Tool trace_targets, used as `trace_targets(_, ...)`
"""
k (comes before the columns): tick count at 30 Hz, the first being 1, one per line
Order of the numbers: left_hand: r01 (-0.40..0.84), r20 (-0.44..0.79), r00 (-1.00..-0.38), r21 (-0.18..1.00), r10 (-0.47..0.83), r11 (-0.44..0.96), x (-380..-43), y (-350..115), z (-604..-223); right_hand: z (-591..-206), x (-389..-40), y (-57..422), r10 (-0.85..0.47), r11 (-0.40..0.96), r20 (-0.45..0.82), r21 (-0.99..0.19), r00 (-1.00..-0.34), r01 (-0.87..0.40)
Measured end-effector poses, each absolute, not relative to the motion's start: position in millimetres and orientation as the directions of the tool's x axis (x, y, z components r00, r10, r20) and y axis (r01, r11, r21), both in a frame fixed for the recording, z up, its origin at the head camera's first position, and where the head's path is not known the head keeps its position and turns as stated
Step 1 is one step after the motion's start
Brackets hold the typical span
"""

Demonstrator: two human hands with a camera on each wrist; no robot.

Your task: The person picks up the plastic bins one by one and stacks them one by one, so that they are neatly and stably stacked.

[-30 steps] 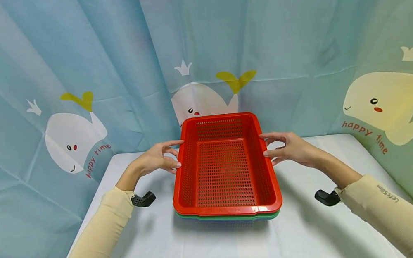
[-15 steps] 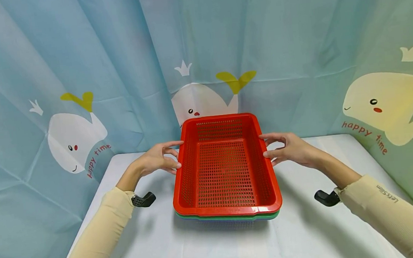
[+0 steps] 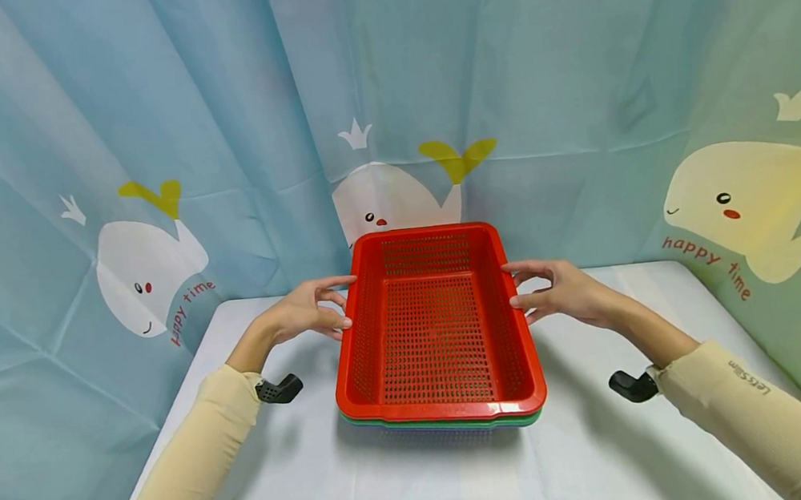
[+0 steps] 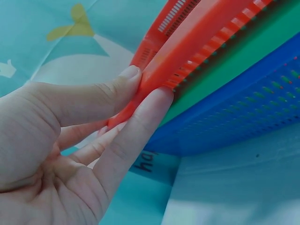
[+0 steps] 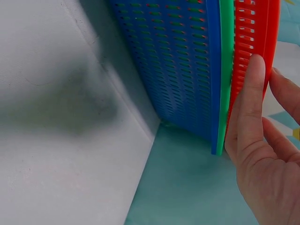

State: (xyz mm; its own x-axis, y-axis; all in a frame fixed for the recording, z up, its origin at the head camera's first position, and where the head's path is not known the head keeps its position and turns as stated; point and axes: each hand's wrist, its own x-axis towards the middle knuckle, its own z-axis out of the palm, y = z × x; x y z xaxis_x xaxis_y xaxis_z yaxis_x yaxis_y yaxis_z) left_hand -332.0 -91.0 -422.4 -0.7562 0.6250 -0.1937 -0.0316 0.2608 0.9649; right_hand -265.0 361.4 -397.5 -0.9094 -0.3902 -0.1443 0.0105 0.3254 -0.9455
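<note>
A red perforated plastic basket (image 3: pixel 445 413) tops a nested stack in the middle of the head view. Under it show the edge of a green basket (image 3: pixel 453 423) and, lowest, a blue basket (image 4: pixel 234 115). My left hand (image 3: pixel 303 309) pinches the red basket's left rim, its thumb (image 4: pixel 105 96) on the upper side and fingers beneath. On the opposite side my right hand (image 3: pixel 565 292) grips the right rim the same way, with a fingertip (image 5: pixel 255 70) against the red outer wall. Nothing lies inside the red basket.
The stack is over a table with a white cover (image 3: pixel 424 497). Close behind and along both sides hangs a light blue curtain (image 3: pixel 560 106) printed with whales. A black wrist device (image 3: pixel 279 389) sits on the left wrist and another black device (image 3: pixel 633 385) on the right.
</note>
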Motion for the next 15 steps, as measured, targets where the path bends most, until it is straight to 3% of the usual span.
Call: trace_targets(15, -0.036, -0.205, -0.756, 0.961, 0.621, 0.274, -331.7, -91.6, -422.7, -401.4, -265.7, 361.4, -0.389, 0.335, -0.153, -0.942, -0.909, 0.015)
